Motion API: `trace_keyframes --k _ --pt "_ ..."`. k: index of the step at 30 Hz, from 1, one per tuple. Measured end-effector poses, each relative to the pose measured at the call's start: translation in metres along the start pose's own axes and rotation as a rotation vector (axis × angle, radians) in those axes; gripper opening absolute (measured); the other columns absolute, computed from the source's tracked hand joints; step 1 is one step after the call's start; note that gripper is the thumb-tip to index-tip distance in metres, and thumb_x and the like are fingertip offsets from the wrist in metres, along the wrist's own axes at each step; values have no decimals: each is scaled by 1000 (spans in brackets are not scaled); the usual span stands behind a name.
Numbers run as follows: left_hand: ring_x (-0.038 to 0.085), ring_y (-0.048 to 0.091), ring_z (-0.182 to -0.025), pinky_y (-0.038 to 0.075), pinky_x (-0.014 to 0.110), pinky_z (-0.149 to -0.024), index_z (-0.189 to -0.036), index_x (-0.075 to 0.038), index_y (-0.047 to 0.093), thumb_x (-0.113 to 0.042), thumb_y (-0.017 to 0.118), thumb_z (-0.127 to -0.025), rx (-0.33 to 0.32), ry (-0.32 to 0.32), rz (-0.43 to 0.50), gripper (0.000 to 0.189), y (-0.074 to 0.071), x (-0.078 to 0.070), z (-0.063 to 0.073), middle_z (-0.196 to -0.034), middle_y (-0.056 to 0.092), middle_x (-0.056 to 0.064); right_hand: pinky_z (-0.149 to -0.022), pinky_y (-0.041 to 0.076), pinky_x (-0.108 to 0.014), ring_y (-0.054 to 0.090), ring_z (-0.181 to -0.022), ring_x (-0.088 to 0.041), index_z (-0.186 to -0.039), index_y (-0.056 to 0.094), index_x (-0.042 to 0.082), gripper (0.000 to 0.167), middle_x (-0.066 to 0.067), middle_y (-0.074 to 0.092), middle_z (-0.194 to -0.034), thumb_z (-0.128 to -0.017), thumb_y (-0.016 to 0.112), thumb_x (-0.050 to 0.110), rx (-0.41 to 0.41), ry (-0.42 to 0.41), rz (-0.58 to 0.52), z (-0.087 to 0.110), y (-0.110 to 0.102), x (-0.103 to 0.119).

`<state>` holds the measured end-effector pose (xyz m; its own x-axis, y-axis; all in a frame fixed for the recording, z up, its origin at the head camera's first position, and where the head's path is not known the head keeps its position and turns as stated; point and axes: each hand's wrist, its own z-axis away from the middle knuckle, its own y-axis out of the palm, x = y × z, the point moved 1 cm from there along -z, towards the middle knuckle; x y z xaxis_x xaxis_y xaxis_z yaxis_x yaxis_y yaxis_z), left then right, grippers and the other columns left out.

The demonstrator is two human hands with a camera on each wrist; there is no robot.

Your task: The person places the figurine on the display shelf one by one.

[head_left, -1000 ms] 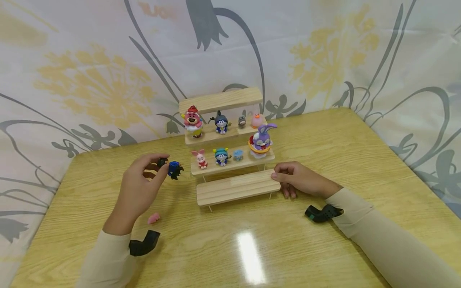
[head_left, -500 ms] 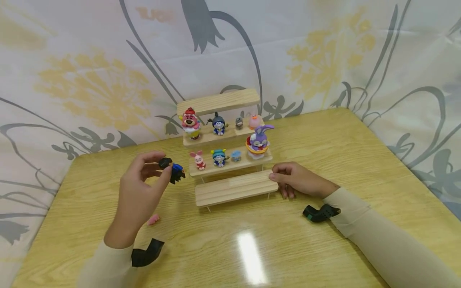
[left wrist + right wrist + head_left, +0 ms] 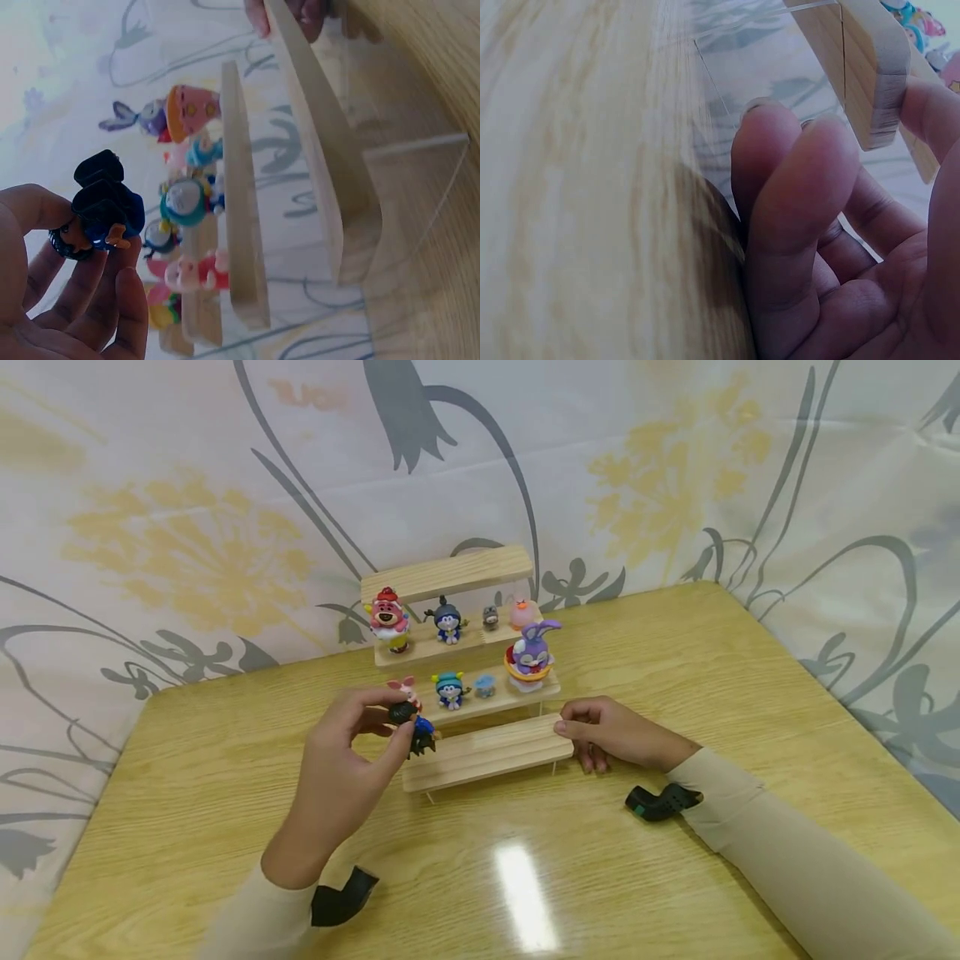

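My left hand (image 3: 337, 781) pinches a small figurine (image 3: 422, 735) with black hair, a blue body and a black cape. In the head view it is over the left end of the lowest board of a tiered wooden display shelf (image 3: 495, 752). The left wrist view shows the figurine (image 3: 112, 206) lying sideways between thumb and fingers, apart from the board (image 3: 330, 165). My right hand (image 3: 618, 733) holds that board's right end, thumb on top, its lower fingers curled down near the tabletop. A pink piglet figurine (image 3: 405, 689) on the middle board is partly hidden behind my left hand.
The middle board also carries a blue-hatted figurine (image 3: 450, 691), a small light-blue one (image 3: 485, 685) and a purple rabbit (image 3: 530, 656). Behind them stand a pink bear (image 3: 388, 618), a dark-hatted figurine (image 3: 447, 622), a grey one (image 3: 490, 617) and a pink bird (image 3: 522, 612). A patterned cloth hangs behind.
My left hand has carried the caped figurine rightward, from beside the display shelf to over its lowest board. A pink piece on the table is now out of sight. My right hand keeps its place.
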<state>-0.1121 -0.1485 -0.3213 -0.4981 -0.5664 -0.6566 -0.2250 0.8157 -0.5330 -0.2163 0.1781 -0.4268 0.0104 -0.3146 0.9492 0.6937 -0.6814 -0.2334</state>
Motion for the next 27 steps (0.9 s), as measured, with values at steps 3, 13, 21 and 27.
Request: trace_keyframes --k 3,13,21,27 --pt "15 67 -89 59 21 -79 -116 -4 67 -4 76 -87 37 13 0 30 10 -3 -2 -110 66 6 -46 53 -32 56 -49 -15 -99 57 3 33 -11 61 -66 -104 54 35 3 1 -5 0 0 0" --pt "12 66 -93 60 27 -82 -118 -7 66 -8 74 -90 153 13 14 29 40 -7 -7 -115 65 5 -45 53 -31 56 -48 -15 -99 58 3 33 -10 61 -66 -105 53 36 0 2 0 0 0 2" --pt "14 66 -93 61 30 -78 -118 -9 65 -10 74 -91 220 4 -20 29 59 -8 -9 -113 65 6 -45 52 -30 55 -48 -14 -99 59 4 33 -9 61 -65 -104 54 36 -10 4 7 -1 1 2" --pt "13 66 -94 60 25 -78 -117 -9 66 -11 75 -90 257 -3 -51 28 72 -7 -8 -113 65 5 -46 53 -32 56 -48 -15 -99 58 4 33 -9 61 -66 -105 53 37 -7 9 10 1 2 5"
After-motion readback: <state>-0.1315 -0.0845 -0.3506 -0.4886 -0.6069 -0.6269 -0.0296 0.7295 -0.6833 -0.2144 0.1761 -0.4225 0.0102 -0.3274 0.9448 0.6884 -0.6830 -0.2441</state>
